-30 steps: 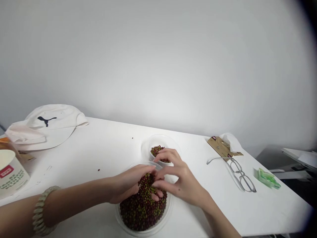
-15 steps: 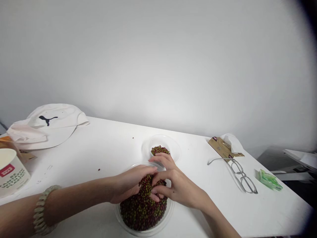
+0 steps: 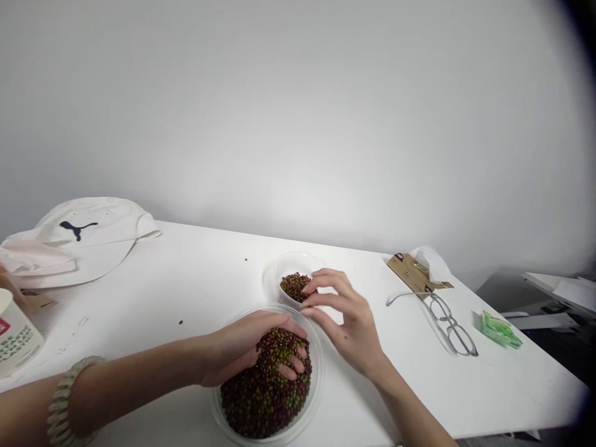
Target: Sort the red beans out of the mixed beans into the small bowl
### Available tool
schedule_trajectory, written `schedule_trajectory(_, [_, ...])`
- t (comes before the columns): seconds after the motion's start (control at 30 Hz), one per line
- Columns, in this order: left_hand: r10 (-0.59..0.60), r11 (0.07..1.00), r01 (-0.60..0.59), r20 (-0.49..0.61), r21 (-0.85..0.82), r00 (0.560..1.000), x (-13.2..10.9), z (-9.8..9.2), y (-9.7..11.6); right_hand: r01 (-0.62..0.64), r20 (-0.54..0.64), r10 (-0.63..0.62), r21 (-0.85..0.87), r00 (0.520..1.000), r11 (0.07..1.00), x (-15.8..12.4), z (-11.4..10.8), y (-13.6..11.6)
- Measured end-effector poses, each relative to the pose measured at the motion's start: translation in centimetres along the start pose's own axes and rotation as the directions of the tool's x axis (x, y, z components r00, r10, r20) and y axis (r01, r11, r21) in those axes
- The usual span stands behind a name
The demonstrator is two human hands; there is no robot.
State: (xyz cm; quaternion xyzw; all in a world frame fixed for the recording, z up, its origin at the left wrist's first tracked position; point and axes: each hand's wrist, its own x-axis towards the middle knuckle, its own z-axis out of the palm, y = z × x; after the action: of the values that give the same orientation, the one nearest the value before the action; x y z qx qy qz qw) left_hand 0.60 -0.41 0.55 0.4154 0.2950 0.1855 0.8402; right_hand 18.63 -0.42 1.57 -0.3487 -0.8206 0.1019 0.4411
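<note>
A clear round bowl (image 3: 318,386) near the front of the table holds a heap of mixed dark red and green beans (image 3: 263,406). My left hand (image 3: 242,347) lies in it, palm up, with a mound of beans cupped in the curled fingers; some fingertips show among the beans. Beyond stands a smaller clear bowl (image 3: 294,259) with fewer red and green beans (image 3: 292,285). At its near right edge is my right hand (image 3: 347,316), thumb and index fingertip pinched together, other fingers loosely bent. Whatever the pinch holds is too small to make out.
A white cap (image 3: 97,226) and a paper cup (image 3: 18,335) stand at the left. Glasses (image 3: 449,320), a brown tissue pack (image 3: 414,273) and a green packet (image 3: 498,329) lie at the right. A stray bean (image 3: 180,322) rests on the table (image 3: 153,298).
My right hand has left the beans in my left palm and moved up and right to the small bowl. The left hand still cups its beans. The view has shifted slightly.
</note>
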Motion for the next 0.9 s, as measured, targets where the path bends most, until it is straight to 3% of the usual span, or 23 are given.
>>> schedule_trajectory(0.07, [-0.005,1.0,0.005,-0.007,-0.016,1.0,0.0,-0.1,-0.1,-0.037,-0.154,0.022,-0.099,0.988,0.994,0.1,-0.3,1.0])
schedule_trajectory(0.13, [-0.004,1.0,0.004,-0.016,-0.017,1.0,0.0,-0.2,-0.2,-0.094,-0.224,0.047,-0.203,0.974,0.975,0.1,-0.3,2.3])
schedule_trajectory(0.33, [-0.02,1.0,0.02,-0.034,0.001,0.999,0.0,0.0,-0.1,-0.17,-0.137,0.133,-0.311,0.982,0.935,0.0,0.2,4.6])
schedule_trajectory(0.5, [-0.009,1.0,0.009,-0.022,0.001,1.0,0.0,-0.2,-0.2,-0.182,-0.145,0.143,-0.315,0.979,0.931,0.0,0.4,4.4])
schedule_trajectory(0.9, [-0.023,1.0,0.023,-0.028,-0.005,0.999,-0.1,0.2,0.0,-0.172,-0.035,0.173,-0.408,0.984,0.897,0.1,0.3,4.6])
